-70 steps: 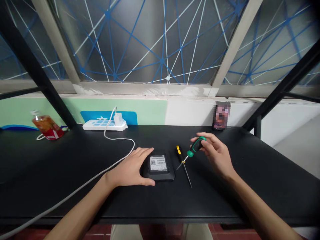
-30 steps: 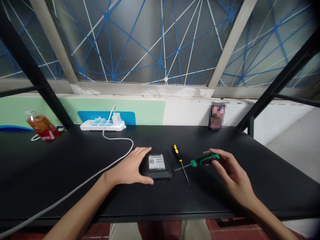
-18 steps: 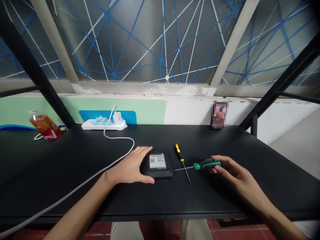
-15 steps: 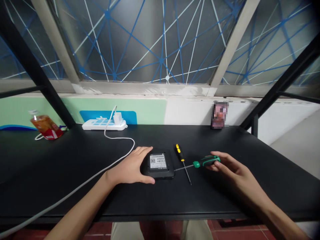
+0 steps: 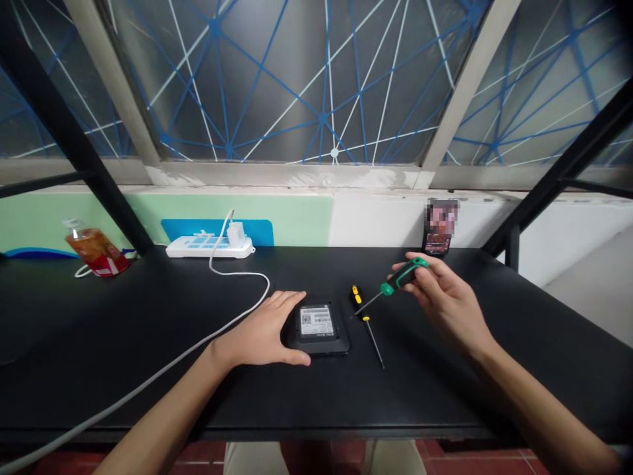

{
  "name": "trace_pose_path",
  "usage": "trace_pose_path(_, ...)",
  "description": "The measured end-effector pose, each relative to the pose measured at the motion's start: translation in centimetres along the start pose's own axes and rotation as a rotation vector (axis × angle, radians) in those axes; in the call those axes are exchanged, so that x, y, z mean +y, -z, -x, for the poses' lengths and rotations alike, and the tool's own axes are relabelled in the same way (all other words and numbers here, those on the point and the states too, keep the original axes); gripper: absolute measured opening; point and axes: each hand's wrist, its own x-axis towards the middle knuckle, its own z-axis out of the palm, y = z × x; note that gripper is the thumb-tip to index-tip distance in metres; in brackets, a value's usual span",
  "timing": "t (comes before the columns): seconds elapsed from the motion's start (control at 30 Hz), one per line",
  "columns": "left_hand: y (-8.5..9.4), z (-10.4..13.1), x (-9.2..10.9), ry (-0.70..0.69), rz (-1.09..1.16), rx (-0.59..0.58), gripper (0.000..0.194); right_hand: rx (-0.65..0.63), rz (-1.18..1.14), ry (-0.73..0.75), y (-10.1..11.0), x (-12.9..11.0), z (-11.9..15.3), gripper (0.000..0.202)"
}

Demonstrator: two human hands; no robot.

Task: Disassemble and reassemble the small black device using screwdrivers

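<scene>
A flat black device (image 5: 341, 344) with a white label and QR code lies on the black desk. My left hand (image 5: 270, 333) curls round its left side, thumb at the near edge and fingers at the far edge. In my right hand (image 5: 442, 287) is a green-and-black screwdriver (image 5: 401, 277), held by its handle above the desk. Its shaft slants down to the left, with the tip just right of the device. Beneath that shaft, a yellow-and-black screwdriver (image 5: 357, 300) rests on the desk, its blade pointing toward me.
A white power strip (image 5: 198, 247) with a plugged-in charger (image 5: 236, 234) stands at the back left. Its white cable (image 5: 198, 343) runs across the desk to the near left. A red drink pouch (image 5: 101, 251) is further left. A phone (image 5: 439, 227) leans on the back wall.
My right hand has raised the green screwdriver and tilted it more steeply; its tip has come away from the device's right edge. My left hand keeps its place on the device.
</scene>
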Motion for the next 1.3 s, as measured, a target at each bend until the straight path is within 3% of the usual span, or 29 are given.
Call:
trace_pose_path(0.23,-0.2,0.0,-0.2,-0.014,0.024,0.009,0.111,-0.055,0.072,0.057,-0.6,2.2,-0.9,0.039)
trace_pose_path(0.67,0.1,-0.1,0.3,0.008,0.038,-0.005,0.11,-0.019,0.029,0.01,-0.7,2.0,-0.7,0.04)
trace_pose_path(0.87,0.1,0.0,0.4,-0.001,0.062,-0.004,0.107,-0.093,0.122,0.084,-0.9,0.4,-1.1,0.037)
trace_pose_path(1.07,0.0,-0.2,0.3,0.0,0.072,-0.011,0.108,-0.244,0.234,0.165,-2.7,-1.9,-1.8,0.035)
trace_pose_path(1.3,0.0,-0.2,0.2,0.006,0.066,-0.012,0.109,-0.256,0.244,0.128,-2.4,-2.2,-1.9,0.038)
